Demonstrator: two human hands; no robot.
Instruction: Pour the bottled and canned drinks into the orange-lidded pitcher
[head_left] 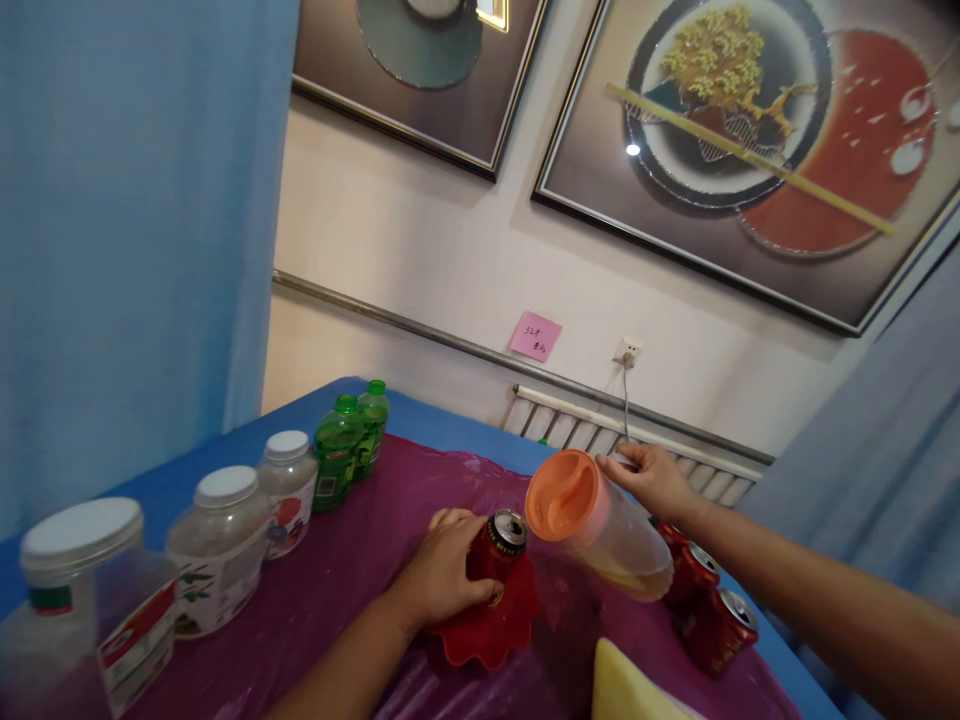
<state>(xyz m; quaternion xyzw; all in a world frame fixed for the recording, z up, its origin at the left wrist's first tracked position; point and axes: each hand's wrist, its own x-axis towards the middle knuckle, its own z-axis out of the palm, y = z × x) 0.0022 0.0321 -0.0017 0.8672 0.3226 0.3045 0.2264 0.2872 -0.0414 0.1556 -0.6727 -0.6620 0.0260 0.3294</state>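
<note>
My left hand is wrapped round a red can with an open top, which stands on a red scallop-edged dish. My right hand grips the handle of a clear plastic pitcher with an orange lid. The pitcher is tilted to the left, its lid close to the can's top, and a little yellowish liquid lies along its lower side. No stream of liquid can be made out between lid and can.
Several clear jars with white lids and two green bottles line the left. More red cans stand at the right. A yellow cloth lies at the front on the purple cover.
</note>
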